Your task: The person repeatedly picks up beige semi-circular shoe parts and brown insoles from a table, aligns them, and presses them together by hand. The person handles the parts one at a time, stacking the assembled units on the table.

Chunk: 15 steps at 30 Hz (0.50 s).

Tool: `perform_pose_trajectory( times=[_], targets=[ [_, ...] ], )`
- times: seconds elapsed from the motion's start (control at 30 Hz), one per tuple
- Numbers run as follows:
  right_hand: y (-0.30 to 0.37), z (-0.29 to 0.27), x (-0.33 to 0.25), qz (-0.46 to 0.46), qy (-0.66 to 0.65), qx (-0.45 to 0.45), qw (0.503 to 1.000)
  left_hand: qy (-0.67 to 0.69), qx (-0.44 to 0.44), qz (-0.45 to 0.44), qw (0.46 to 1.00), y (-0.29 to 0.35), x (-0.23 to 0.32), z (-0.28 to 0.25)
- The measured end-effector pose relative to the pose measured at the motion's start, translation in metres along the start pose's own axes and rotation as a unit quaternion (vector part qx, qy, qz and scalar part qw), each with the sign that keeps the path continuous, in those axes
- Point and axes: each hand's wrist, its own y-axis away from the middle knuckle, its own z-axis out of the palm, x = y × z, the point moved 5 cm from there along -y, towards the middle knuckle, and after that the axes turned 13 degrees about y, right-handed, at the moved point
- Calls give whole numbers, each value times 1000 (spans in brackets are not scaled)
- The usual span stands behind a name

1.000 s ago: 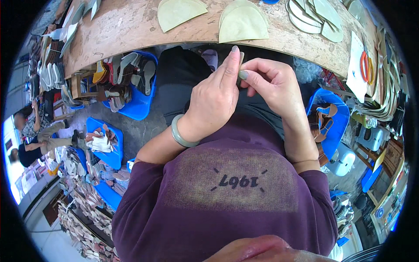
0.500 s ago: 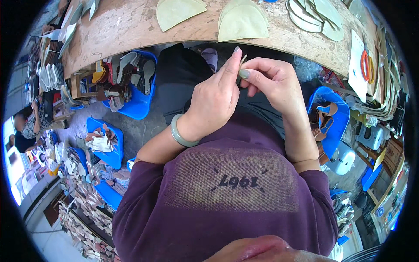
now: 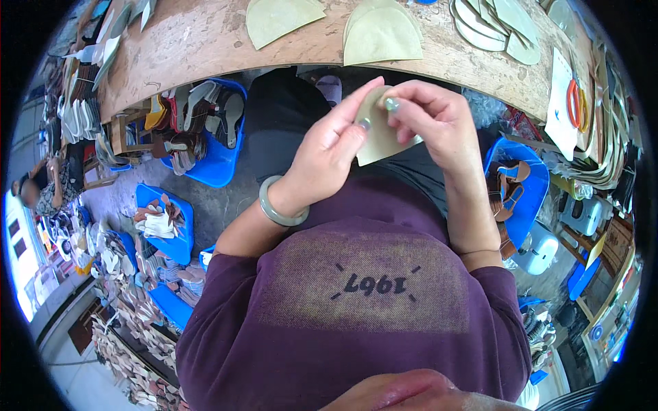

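Note:
A small beige leather piece (image 3: 378, 135) with a rounded top is held up in front of my chest, below the edge of the wooden workbench (image 3: 205, 48). My left hand (image 3: 327, 151) pinches its left side with thumb and forefinger; a pale green bangle (image 3: 277, 207) circles that wrist. My right hand (image 3: 435, 120) grips its upper right edge with the fingertips. Both hands touch the piece and almost meet over it. On the bench above lie two larger beige pieces (image 3: 382, 34) of the same rounded shape.
A stack of pale shoe soles (image 3: 493, 24) sits at the bench's right end. Blue bins (image 3: 212, 154) holding shoe parts stand on the floor at left, another blue bin (image 3: 521, 192) at right. Piles of cut parts (image 3: 137, 329) cover the lower left floor. Another person (image 3: 34, 192) sits far left.
The beige piece has turned from edge-on to flat-on, now showing its broad face. My hands have shifted slightly and spread on its two sides.

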Motion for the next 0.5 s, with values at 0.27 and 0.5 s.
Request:
perform_pose_trajectory(
  times=[0.27,0.5],
  targets=[
    [2,-26,5,-68,-2,18,998,258,48,-46,964,-9,-6,-12],
    [3,-26,22,-33,-65,38,997,247,68,-34,966,-11,-2,-18]
  ],
)
